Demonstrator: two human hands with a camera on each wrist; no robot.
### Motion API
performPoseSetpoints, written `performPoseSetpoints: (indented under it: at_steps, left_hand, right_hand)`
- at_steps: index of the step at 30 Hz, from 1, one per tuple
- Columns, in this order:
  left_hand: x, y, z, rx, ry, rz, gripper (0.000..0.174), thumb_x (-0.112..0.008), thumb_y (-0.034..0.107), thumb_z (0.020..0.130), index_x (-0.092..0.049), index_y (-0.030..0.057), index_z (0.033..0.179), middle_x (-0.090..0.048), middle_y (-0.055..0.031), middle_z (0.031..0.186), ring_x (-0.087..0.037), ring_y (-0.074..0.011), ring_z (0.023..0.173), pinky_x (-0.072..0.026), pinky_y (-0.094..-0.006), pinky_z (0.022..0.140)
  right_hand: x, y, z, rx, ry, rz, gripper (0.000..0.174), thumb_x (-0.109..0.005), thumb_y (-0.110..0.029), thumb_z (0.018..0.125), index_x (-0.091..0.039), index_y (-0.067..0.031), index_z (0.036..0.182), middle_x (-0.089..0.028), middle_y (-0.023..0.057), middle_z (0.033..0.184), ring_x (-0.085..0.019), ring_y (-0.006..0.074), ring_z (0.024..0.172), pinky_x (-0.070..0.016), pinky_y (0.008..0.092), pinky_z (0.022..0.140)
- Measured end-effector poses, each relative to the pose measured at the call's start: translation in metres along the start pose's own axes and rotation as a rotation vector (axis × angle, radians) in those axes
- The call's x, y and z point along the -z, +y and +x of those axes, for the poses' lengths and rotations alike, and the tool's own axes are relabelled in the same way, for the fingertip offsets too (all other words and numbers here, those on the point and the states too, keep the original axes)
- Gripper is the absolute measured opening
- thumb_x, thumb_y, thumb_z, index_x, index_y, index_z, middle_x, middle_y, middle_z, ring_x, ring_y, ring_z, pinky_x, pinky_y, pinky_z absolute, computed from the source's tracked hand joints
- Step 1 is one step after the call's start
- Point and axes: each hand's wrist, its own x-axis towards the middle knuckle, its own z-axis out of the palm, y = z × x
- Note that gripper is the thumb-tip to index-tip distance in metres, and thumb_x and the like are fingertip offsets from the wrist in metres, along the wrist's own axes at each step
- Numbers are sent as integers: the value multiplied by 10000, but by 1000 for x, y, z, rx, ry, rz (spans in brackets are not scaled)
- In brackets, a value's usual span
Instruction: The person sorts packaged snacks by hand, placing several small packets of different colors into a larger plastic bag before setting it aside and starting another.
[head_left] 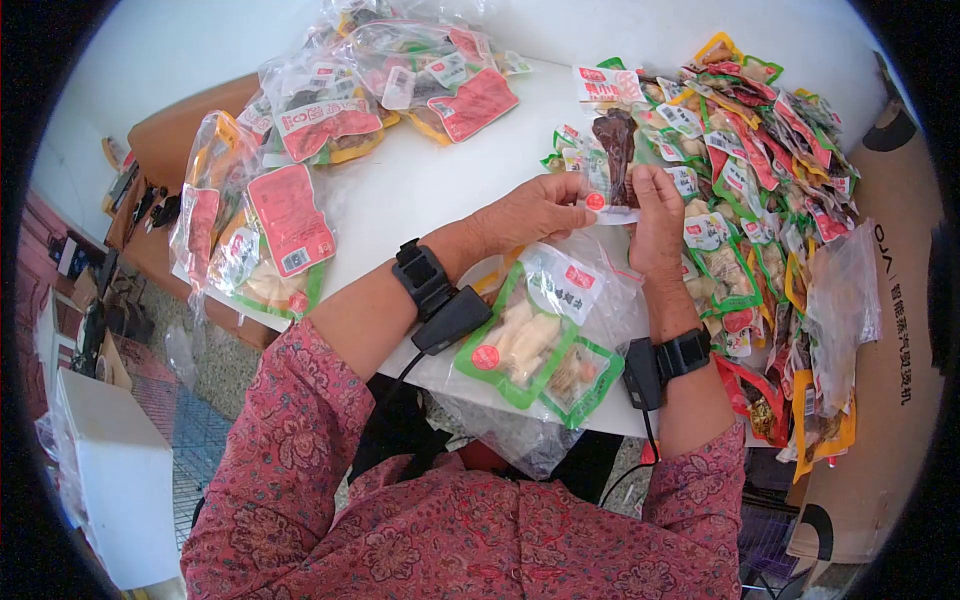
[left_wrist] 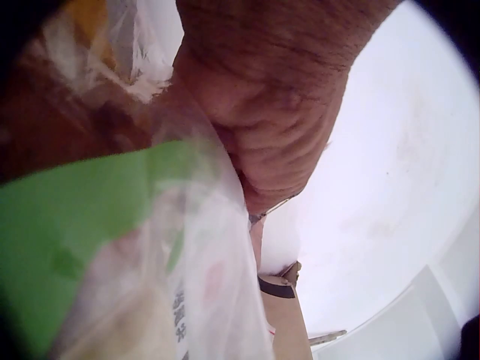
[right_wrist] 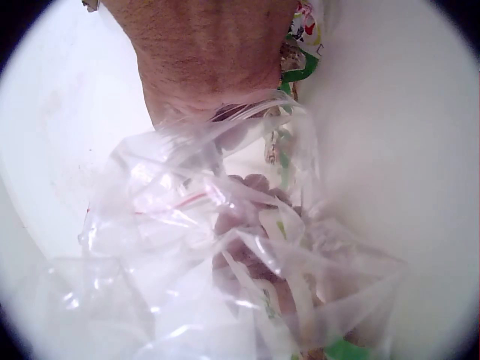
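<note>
Both hands hold a clear snack packet with a dark brown piece of meat inside and a white printed top. My left hand pinches its lower left corner between thumb and fingers. On the lower right side, my right hand grips the edge with the thumb up. Below the hands lies a clear plastic bag holding green-edged packets of pale food. That bag's crinkled film covers much of the right wrist view; in the left wrist view a green packet edge shows beside the hand.
A large heap of snack packets covers the table's right side. Filled clear bags stand at the back left, with another filled bag nearer. A cardboard box stands at the right, beyond the white table.
</note>
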Motion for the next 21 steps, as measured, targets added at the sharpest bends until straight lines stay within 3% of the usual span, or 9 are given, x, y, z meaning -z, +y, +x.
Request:
performPoseSetpoints:
  at_steps: [8, 13, 16, 21]
  left_hand:
    - [1, 3, 1, 99, 84, -58, 164, -563, 265, 841, -559, 117, 912, -455, 72, 649, -376, -14, 507, -293, -147, 430]
    - [1, 0, 4, 11, 152, -113, 213, -500, 305, 871, -562, 101, 877, -496, 53, 661, -393, -27, 504, -298, -160, 420]
    - [2, 1, 4, -29, 180, -8, 266, -441, 334, 889, -555, 93, 873, -484, 48, 651, -398, -39, 508, -306, -176, 421]
    - [-1, 7, 1, 41, 224, -151, 278, -421, 337, 895, -547, 92, 861, -463, 39, 630, -398, -51, 506, -319, -186, 429]
  right_hand:
    - [-2, 0, -2, 86, -43, -114, 172, -504, -179, 874, -544, -28, 804, -503, -25, 719, -439, 59, 668, -374, 205, 626]
    - [-3, -1, -1, 115, -68, -239, 175, -495, -171, 875, -536, -34, 774, -491, -32, 706, -426, 56, 654, -366, 203, 605]
    - [3, 1, 0, 74, -107, -263, 171, -485, -172, 879, -544, -36, 793, -496, -35, 716, -439, 55, 665, -377, 205, 614]
    - [-7, -3, -5, 28, -62, -158, 159, -498, -174, 873, -562, -33, 837, -528, -31, 743, -476, 56, 694, -402, 207, 642]
